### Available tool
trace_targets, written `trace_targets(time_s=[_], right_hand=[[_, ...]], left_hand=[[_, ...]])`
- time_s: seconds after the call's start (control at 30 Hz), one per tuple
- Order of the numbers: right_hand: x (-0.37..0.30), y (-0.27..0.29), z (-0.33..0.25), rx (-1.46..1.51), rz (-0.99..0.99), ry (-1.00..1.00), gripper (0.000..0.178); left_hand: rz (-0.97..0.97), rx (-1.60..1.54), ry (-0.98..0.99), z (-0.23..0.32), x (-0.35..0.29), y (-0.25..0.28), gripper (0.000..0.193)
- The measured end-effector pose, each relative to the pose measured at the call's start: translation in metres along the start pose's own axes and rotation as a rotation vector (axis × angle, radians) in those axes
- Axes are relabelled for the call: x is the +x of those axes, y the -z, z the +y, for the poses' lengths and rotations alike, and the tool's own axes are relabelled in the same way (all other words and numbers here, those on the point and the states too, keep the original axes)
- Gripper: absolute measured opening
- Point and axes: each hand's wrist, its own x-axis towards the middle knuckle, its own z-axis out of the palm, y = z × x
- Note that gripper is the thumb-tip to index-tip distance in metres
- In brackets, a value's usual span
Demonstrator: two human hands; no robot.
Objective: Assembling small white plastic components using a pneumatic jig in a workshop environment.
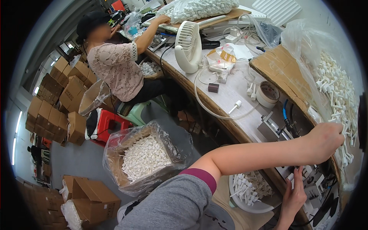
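Observation:
My left arm, in a grey sleeve with a purple cuff, reaches across the bench. My left hand (326, 142) is closed at the edge of a pile of white plastic stick-like parts with wider heads (337, 92); its fingertips are hidden. Lower down, my right hand (294, 197) is at a metal bench fixture (314, 188), thumb and fingers closed around a small white plastic part (290, 177), partly covered. A white tub (247, 209) of similar parts sits by my lap.
Beside the pile leans a cardboard flap (278, 71). On the bench are a tape roll (267, 94), a white fan (188, 48) and a looping clear tube (199, 92). A plastic-lined box (115, 161) of parts stands left. Farther off, a co-worker (115, 69) sits near stacked cartons (46, 119).

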Motion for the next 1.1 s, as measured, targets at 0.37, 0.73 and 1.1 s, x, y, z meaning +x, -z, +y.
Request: trace_targets(time_s=[0.37,0.73,1.1], right_hand=[[-0.003,0.007,0.004,-0.152,-0.073,0.028,0.022],[-0.007,0.039,-0.005,0.103,-0.131,0.224,0.041],[0.057,0.102,0.088,-0.022,0.274,0.003,0.026]], left_hand=[[0.028,-0.184,-0.014,0.041,-0.04,0.022,0.021],[-0.069,-0.023,0.084,0.041,-0.114,0.046,0.031],[-0.414,0.308,0.02,0.043,-0.147,0.013,0.019]])
